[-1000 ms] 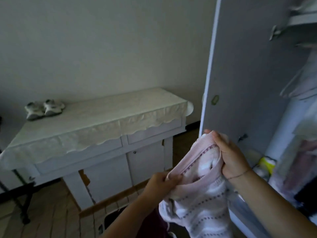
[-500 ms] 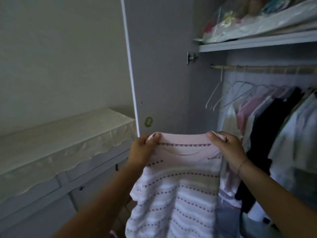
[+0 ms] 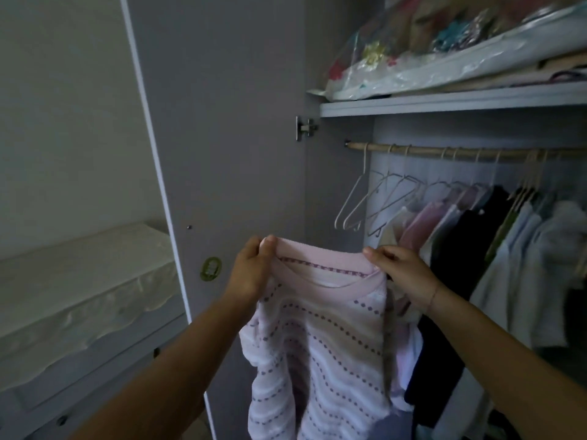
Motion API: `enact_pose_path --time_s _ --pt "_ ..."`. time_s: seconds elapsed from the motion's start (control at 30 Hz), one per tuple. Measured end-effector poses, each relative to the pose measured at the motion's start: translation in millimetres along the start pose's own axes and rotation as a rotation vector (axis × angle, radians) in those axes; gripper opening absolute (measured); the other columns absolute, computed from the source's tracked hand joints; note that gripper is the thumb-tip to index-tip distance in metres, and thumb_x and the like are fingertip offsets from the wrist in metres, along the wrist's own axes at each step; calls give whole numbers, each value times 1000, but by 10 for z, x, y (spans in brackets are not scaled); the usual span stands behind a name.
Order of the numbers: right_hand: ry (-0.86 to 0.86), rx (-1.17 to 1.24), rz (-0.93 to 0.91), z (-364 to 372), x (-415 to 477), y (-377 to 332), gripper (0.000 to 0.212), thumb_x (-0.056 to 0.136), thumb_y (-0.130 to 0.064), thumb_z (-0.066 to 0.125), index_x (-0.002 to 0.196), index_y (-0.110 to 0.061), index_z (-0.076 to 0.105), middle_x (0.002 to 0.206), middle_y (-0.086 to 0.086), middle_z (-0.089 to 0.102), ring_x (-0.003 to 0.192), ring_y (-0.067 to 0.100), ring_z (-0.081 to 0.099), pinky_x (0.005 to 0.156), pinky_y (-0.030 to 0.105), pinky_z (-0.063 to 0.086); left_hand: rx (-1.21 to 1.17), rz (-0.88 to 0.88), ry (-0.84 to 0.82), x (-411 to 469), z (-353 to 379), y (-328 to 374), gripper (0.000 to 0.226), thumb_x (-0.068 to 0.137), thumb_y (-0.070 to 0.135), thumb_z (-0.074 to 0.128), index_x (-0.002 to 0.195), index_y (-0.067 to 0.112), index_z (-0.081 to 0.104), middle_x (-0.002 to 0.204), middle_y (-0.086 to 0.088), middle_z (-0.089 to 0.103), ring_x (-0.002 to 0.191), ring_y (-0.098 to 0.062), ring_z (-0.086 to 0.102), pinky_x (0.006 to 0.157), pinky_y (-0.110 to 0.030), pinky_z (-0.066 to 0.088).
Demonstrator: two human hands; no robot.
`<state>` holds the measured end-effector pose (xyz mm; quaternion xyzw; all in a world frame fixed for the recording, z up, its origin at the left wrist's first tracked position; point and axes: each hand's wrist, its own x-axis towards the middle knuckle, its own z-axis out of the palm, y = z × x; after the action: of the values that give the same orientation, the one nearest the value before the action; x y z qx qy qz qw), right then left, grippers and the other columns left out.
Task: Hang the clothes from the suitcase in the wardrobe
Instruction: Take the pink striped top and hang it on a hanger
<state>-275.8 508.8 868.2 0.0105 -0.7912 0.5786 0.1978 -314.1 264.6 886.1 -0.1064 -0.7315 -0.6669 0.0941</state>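
Note:
A pink and white striped knit top [image 3: 320, 338] hangs spread out in front of the open wardrobe. My left hand [image 3: 251, 271] pinches its neckline at the left shoulder. My right hand [image 3: 400, 271] pinches the neckline at the right shoulder. Behind it runs the wooden rail [image 3: 444, 151] with empty white hangers [image 3: 359, 204] at its left end and several hung garments [image 3: 476, 236] to the right. The suitcase is out of view.
The wardrobe door [image 3: 222, 138] stands open to the left of the top. A shelf [image 3: 444, 101] above the rail carries bagged bedding [image 3: 444, 49]. A white table with a lace cover [image 3: 79, 268] stands at the left by the wall.
The view swung from the table up to the wardrobe interior. Both hands lifted the top, pulled its neckline wide and raised it closer to the rail.

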Motion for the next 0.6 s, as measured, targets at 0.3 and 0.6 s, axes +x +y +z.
enact_pose_path --time_s 0.3,0.6 --pt "271 504 167 -302 973 89 44 99 -16 43 136 7 40 141 20 45 132 29 42 105 26 34 -70 52 -194 378 525 86 30 97 25 52 72 8 54 56 0 56 49 -6 53 51 -19 43" --pt "495 554 244 -727 2534 193 29 94 -14 45 65 -13 49 43 0 53 57 19 45 58 24 42 -106 135 -274 1131 922 64 36 95 23 52 85 -11 56 76 -16 65 70 -17 59 65 -24 50"
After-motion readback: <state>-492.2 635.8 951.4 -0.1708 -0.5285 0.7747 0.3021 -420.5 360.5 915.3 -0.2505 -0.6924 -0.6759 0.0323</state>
